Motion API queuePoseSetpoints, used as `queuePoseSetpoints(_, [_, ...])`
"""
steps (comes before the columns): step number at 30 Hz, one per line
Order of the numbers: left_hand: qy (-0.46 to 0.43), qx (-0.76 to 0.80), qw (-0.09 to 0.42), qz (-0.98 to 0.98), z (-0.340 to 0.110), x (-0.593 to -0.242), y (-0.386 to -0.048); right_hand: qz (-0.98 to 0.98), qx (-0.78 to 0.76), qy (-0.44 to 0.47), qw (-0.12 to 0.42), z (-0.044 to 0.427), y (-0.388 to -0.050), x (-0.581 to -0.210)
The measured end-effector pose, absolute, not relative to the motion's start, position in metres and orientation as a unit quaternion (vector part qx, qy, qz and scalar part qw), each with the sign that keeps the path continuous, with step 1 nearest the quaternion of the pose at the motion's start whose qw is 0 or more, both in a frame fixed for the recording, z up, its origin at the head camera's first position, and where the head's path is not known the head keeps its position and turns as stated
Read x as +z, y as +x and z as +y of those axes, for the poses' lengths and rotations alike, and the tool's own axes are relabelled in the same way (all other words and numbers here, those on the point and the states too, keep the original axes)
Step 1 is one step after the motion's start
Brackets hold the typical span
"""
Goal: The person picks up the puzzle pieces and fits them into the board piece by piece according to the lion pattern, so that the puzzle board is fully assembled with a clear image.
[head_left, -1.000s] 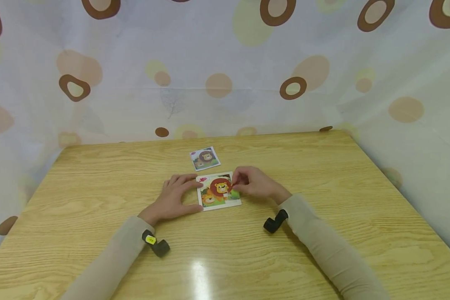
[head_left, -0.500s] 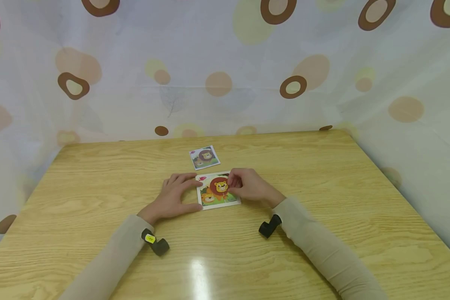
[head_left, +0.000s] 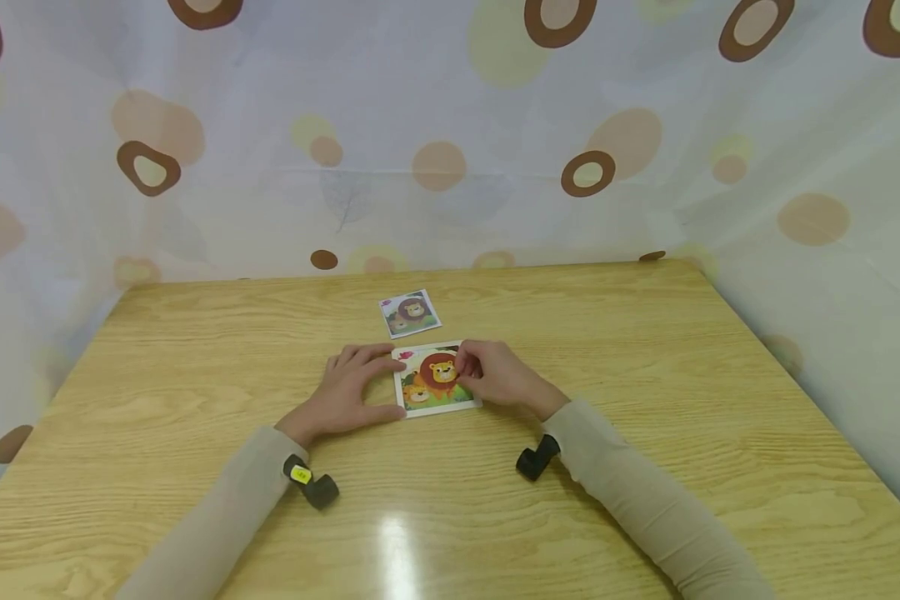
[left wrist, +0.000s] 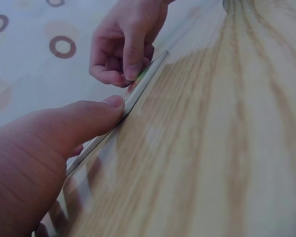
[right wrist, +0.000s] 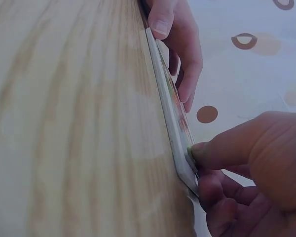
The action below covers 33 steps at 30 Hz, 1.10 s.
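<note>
A lion jigsaw puzzle (head_left: 429, 385) in a white-bordered tray lies on the table in the head view. My left hand (head_left: 342, 392) rests at its left side, fingers spread and fairly straight. The left thumb touches the near left corner, and the other fingers touch the left and far edges. My right hand (head_left: 502, 375) is over the puzzle's right side, thumb and curled forefinger pinching a puzzle piece. In the right wrist view this puzzle piece (right wrist: 191, 157) shows a green edge, slightly raised at the tray's end. Most of it is hidden by the fingers.
Behind the puzzle lies a small picture card (head_left: 410, 314) with the same lion scene. The wooden table (head_left: 615, 333) meets a patterned cloth (head_left: 438, 217) at its back and sides. A small black camera sits on each wrist.
My right hand has shifted slightly left, further over the puzzle. The white gap seen near the lower middle a second ago has closed. My left hand stays in place.
</note>
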<state>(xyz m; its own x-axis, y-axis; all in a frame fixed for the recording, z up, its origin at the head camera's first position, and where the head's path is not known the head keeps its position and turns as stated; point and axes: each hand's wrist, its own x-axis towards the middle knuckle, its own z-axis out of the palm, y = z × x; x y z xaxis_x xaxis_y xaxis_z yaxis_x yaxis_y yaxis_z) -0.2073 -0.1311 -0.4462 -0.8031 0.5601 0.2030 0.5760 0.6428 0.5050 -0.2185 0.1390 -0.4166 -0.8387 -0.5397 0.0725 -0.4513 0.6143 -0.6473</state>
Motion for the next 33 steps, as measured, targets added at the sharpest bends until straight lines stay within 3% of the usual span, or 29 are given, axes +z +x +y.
queuePoseSetpoints(15, [-0.315,-0.281,0.011,-0.906,-0.1308,-0.4486,-0.2075,0.891,-0.331,-0.289,0.113,0.1419,-0.2165,-0.4136])
queuePoseSetpoints(33, [-0.317,-0.274,0.030,-0.907,-0.1311,-0.4518,-0.2113,0.895,-0.309,-0.313,0.078,0.1448,-0.2218,-0.4161])
